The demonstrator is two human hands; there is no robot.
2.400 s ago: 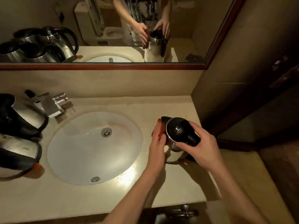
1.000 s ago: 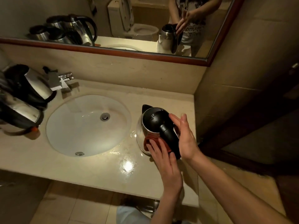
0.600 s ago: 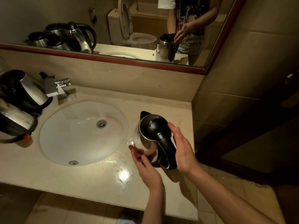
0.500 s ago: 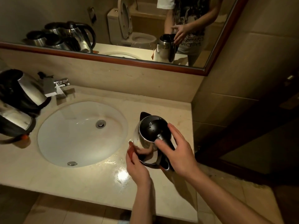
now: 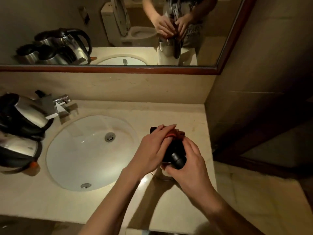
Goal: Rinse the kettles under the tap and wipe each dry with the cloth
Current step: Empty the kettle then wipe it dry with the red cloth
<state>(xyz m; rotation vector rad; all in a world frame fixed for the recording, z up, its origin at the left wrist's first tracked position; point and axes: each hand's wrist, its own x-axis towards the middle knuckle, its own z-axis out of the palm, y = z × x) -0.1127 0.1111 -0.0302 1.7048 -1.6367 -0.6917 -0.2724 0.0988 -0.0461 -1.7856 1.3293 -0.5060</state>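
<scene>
Here the kettle (image 5: 176,158) stands upright on the table (image 5: 169,112), just right of the sink (image 5: 71,150). The left hand (image 5: 152,148) lies over the kettle's top, its fingers (image 5: 166,131) pressing a red cloth (image 5: 177,134) onto the lid. The right hand (image 5: 191,165) curls around the black handle on the side of the kettle away from the sink, gripping it. Left of the sink, two more kettles (image 5: 22,129) sit at the table's edge, touching each other. The tap (image 5: 59,106) rises behind the sink, beside them. Above the sink, a mirror (image 5: 50,22) reflects both hands on the kettle.
</scene>
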